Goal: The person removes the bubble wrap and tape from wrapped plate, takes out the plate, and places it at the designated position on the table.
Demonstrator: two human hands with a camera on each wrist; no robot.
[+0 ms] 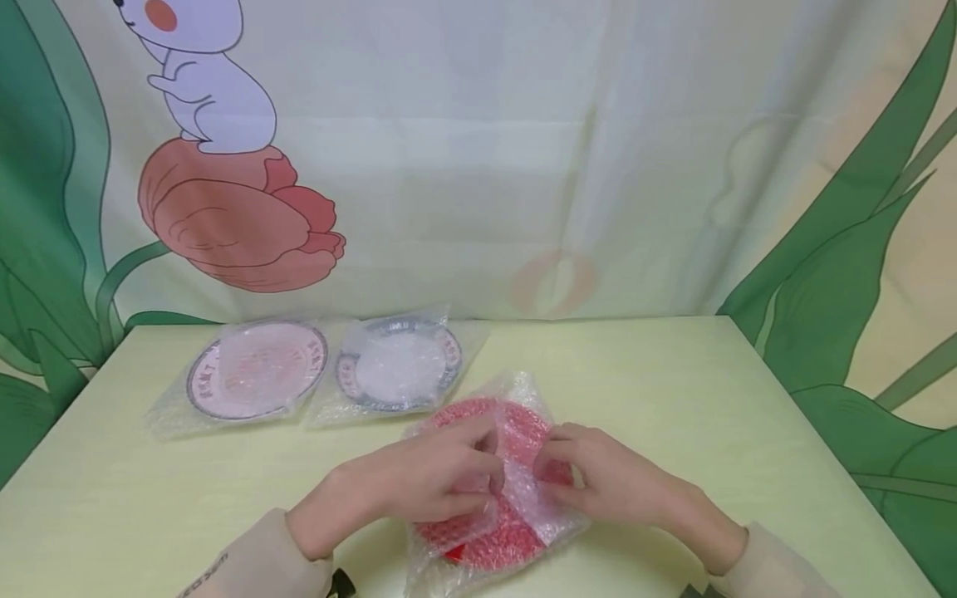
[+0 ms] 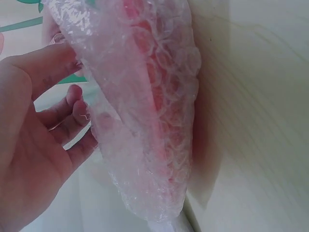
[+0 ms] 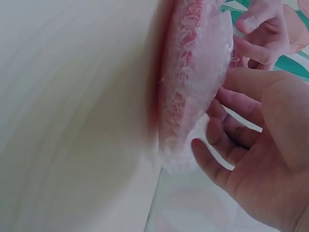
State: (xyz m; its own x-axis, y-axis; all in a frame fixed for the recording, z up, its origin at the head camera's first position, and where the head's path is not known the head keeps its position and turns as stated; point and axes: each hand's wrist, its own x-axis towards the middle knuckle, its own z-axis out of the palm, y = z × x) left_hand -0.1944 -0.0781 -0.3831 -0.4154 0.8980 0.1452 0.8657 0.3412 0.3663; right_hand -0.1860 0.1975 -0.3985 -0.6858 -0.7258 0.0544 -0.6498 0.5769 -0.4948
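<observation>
A red round plate (image 1: 517, 544) lies inside clear bubble wrap (image 1: 549, 511) at the front middle of the table. Over its left half, my left hand (image 1: 441, 469) curls its fingers and thumb on a loose flap of the wrap. Opposite it, my right hand (image 1: 609, 473) pinches the wrap's right flap with bent fingers and thumb. Seen from the left wrist, the wrap (image 2: 116, 140) bulges beside the fingers, red showing through the bubbles. In the right wrist view, the fingertips are right at the edge of the wrap (image 3: 207, 72).
Two more plates in bubble wrap lie at the back left: a pinkish one with a dark rim (image 1: 257, 370) and a white one with a blue-grey rim (image 1: 399, 365). Behind the pale yellow-green table (image 1: 673, 374) hangs a printed curtain (image 1: 449, 166).
</observation>
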